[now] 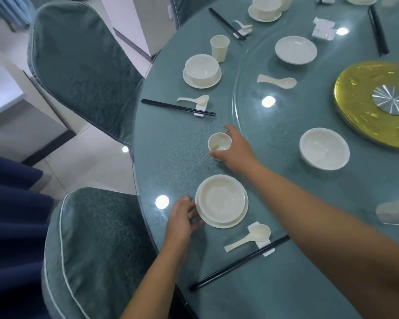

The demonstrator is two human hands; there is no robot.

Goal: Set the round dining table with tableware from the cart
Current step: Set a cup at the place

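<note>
Two teal-covered chairs (83, 65) beside pale tiled floor (83, 157).

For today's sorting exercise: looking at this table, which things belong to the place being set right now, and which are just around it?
In hand:
right hand gripping the paper cup
left hand touching the bowl on its plate
spoon
chopsticks

Just around:
gold turntable
chair
finished setting's bowl

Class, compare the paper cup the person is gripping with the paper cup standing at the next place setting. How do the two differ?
The gripped cup is held by the right hand; the far cup stands free. The gripped cup has no bowl beside it; the far cup stands by a bowl on a saucer. Both are off-white, upright and look empty.
</note>
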